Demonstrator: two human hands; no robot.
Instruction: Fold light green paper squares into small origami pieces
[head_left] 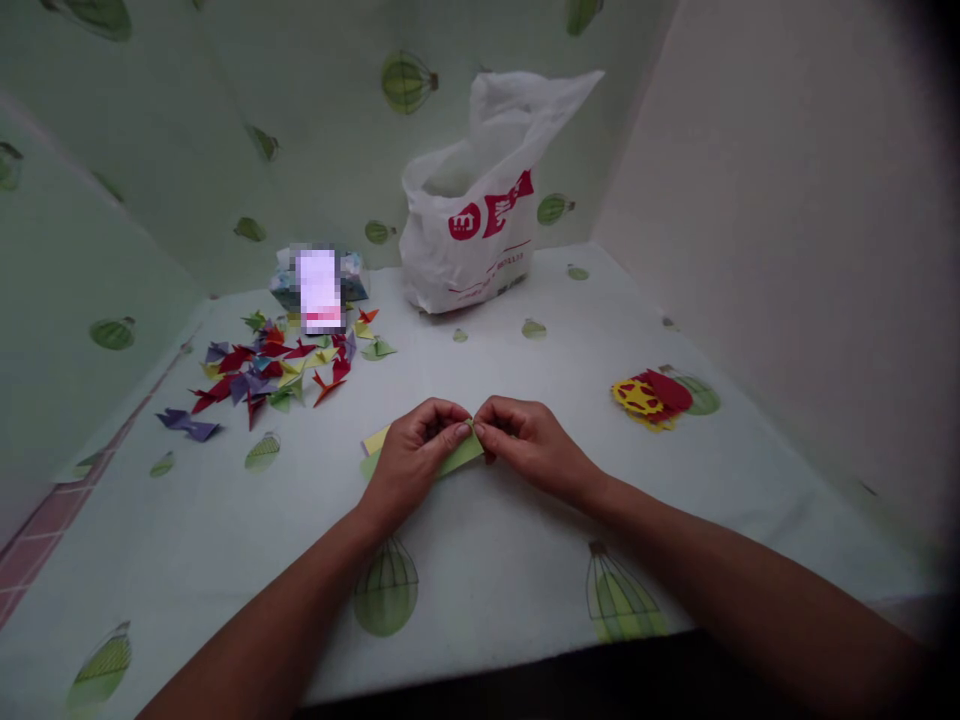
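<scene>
My left hand (412,450) and my right hand (529,440) meet at the middle of the table, fingertips almost touching. Between them is a light green sheet of paper (459,458), pinched at its upper corner by both thumbs and fingers. Part of the sheet lies hidden under my left hand. At its left, a yellow paper edge (375,440) peeks out, and a bit of dark red shows below my right fingers. Whether these are separate sheets beneath the green one, I cannot tell.
Several folded paper cranes (259,375) in many colours lie heaped at the left. Behind them are a tissue box (356,275) and a blurred-out bright screen (320,290). A white plastic bag (469,240) stands at the back. Red and yellow paper cut-outs (649,397) rest at the right.
</scene>
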